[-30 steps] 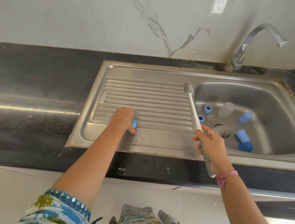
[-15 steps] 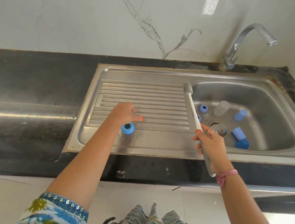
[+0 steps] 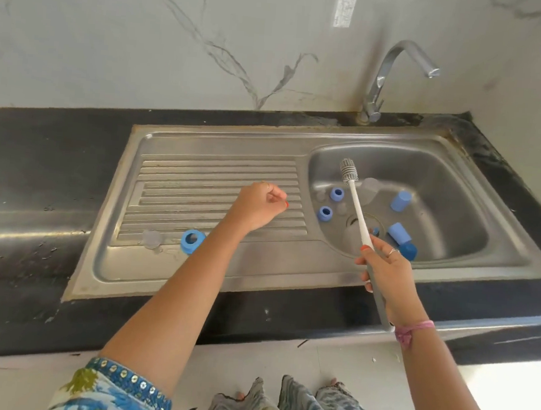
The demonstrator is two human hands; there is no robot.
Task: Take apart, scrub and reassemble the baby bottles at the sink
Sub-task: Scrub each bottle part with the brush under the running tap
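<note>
Surface: a dark surface (image 3: 40,154) with a steel sink (image 3: 517,253) set in, below a marbled wall.
Change: a blue ring (image 3: 192,239), gripped a second ago, has been set on the drainboard (image 3: 199,183) beside a clear teat (image 3: 152,238).
Left hand (image 3: 259,208): loosely curled, nothing held, moved toward the basin.
Right hand (image 3: 387,272): wrapped round the bottle brush (image 3: 356,208).
Meaning: one piece judged scrubbed; remaining blue parts (image 3: 400,200) await in the basin.

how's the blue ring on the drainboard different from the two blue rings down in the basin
The blue ring on the drainboard lies alone beside a clear nipple, near the front edge; the two basin rings sit close together among other bottle parts. The drainboard ring looks larger, perhaps only because it is nearer the camera. All three are blue collars with an open centre hole.
</note>
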